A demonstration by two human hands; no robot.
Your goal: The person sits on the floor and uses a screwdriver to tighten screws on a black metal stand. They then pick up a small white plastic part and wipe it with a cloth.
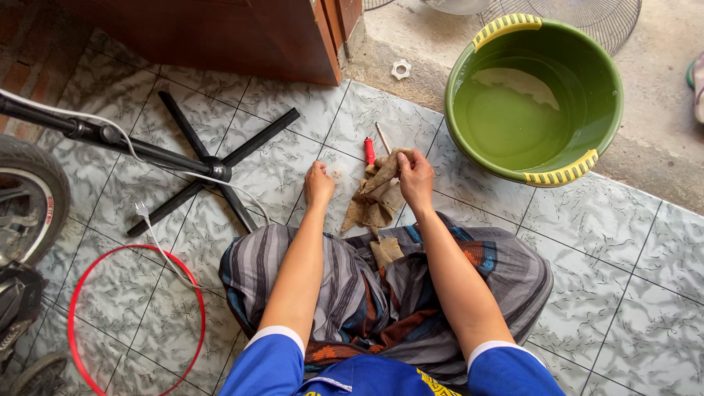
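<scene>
- Rag (378, 196) lies crumpled on the tile at mid-frame, just ahead of the knees; the right hand (415, 176) pinches its upper edge between thumb and fingers.
- Left hand (318, 185) rests beside it as a closed fist, fingers curled under; whether it holds anything I cannot tell.
- Screwdriver (370, 151) with a red handle sits partly under the rag's top; lifting the cloth could drag or roll it away.
- Basin (534, 99) of greenish water stands near, upper right; a wide swing of the right elbow could knock its rim and slop water over the tile.
- Wet tile would likely turn slippery.
- Cord (158, 242) and fan stand (209, 165) lie at left, apart from the hands; spilt water reaching the plug looks the worse risk.
</scene>
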